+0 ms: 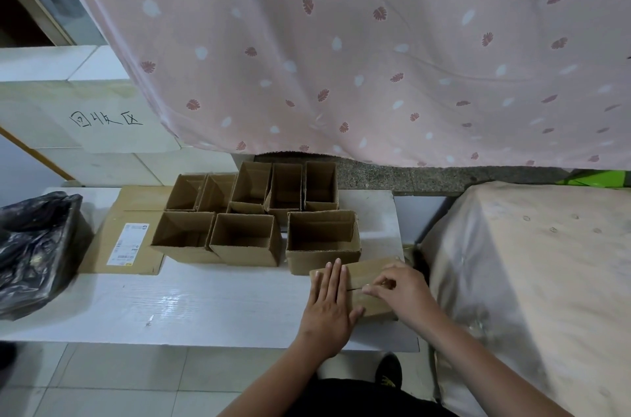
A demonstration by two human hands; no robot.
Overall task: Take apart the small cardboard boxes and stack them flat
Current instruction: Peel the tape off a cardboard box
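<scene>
A small closed cardboard box (367, 271) lies on the white table (191, 300) at the front right. My left hand (329, 305) presses flat on its left part with straight fingers. My right hand (397, 288) has its fingers curled at the seam between the box's two top flaps, picking at it. Behind this box stand several open small cardboard boxes (246, 237) in two rows, their tops facing up. The nearest of them (322, 239) touches the closed box's far side.
A flattened large carton with a label (128, 242) lies under the left boxes. A black plastic bag (30, 252) sits at the table's left end. A plastic-covered block (532, 280) stands right of the table. A pink patterned curtain (375, 41) hangs behind.
</scene>
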